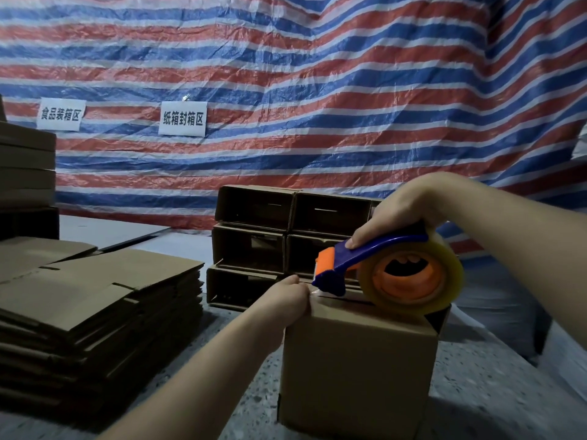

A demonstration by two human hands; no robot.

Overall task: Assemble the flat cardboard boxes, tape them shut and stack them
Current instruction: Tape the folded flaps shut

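Landmark: the assembled cardboard box (359,360) standing on the speckled floor (476,392), low and right of centre; every place below is given relative to it.
Flat blanks: a stack of flat cardboard boxes (95,312) lies well to the left of the box, probably the supply not yet folded, kept within reach.
Signs: two white paper signs (183,118) hang on the striped tarpaulin (317,90) far behind and above-left of the box.
Left hand: the left hand (290,301) rests on the box's upper left corner, fingers curled, apparently pinching the loose tape end down at that edge. This likely anchors the tape and steadies the box against the pull.
Finished stack: assembled boxes (254,230) are piled in rows just behind the box, open ends facing the camera.
Tape dispenser: the blue and orange tape dispenser (381,274) sits on the box's top, roll toward the right, blade end toward the left hand, placed over the flap seam.
Right hand: the right hand (403,217) grips the dispenser's handle from above, fingers wrapped around it, positioned to draw tape along the seam.
Stage: taping the top appears to be just starting; stacking this box is not yet done.
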